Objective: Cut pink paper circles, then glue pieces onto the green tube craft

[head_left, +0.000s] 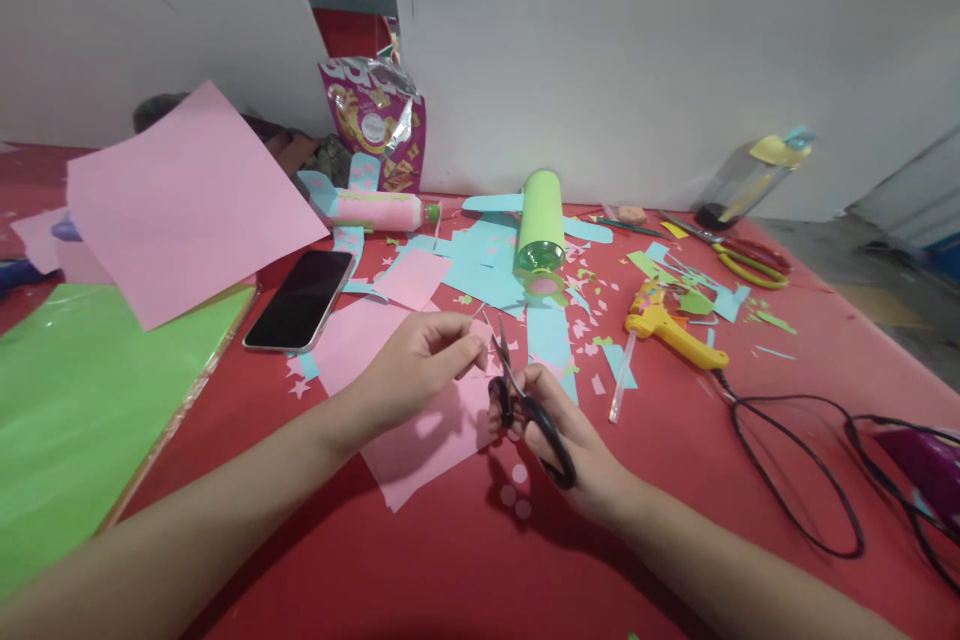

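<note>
My right hand (pixel 577 445) is wrapped around black-handled scissors (pixel 551 438), their blades parted and pointing up and away. Close to the blades, my left hand (pixel 420 360) pinches a small piece of pink paper (pixel 482 332). Below both hands lie pink paper sheets (pixel 420 450), with a few small pink paper circles (pixel 520 473) near my right hand. Farther back, a bottle wrapped in green paper (pixel 541 210) has blue paper wings. To its left rests a bottle wrapped in pink paper (pixel 379 211) with blue paper fins.
A phone (pixel 300 300) lies left of the sheets, beside green paper (pixel 90 400) and a large pink sheet (pixel 195 200). On the right are a yellow glue gun (pixel 671 330) with a black cord, paper scraps (pixel 694 300) and larger scissors (pixel 742 257). A snack bag (pixel 375 125) stands behind.
</note>
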Demonstrator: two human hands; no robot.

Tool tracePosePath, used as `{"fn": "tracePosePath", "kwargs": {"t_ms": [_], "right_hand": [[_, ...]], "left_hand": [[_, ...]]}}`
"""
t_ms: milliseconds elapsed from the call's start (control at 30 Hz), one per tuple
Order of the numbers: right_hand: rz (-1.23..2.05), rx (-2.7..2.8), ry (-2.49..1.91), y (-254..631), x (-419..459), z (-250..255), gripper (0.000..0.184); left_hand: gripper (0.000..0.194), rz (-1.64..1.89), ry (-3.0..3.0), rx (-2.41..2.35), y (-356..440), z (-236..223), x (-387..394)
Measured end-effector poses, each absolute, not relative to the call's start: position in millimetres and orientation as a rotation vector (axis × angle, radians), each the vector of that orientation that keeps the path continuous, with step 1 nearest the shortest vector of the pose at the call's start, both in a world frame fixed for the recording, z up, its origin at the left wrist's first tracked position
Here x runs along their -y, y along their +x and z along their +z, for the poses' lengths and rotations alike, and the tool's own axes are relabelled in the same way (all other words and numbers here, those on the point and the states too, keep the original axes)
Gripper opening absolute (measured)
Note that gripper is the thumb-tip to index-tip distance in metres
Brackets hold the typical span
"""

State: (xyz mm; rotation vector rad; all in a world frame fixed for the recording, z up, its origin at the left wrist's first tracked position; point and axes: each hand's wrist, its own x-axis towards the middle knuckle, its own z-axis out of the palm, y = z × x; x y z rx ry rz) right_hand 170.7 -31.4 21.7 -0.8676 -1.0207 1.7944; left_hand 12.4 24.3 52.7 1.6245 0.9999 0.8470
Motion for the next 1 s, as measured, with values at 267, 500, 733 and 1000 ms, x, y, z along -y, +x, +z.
{"fn": "tracePosePath", "kwargs": {"t_ms": [267,500,733,1000], "right_hand": [[1.818,1.065,-0.894,171,33,24,0.045],[1.805,1.083,-0.887,172,33,22,0.043],[1.792,1.089,-0.878,171,34,23,0.040],[1.792,1.099,-0.871,172,33,23,0.039]], "left_hand": [[0.026,0.858,1.586,-1.017,19,53,-17],[0.027,0.894,1.563,-1.049,23,53,-12],[0.027,0.935,1.544,-1.110,27,55,-9],[0.028,0.924,1.556,-1.093,26,51,-7]]}}
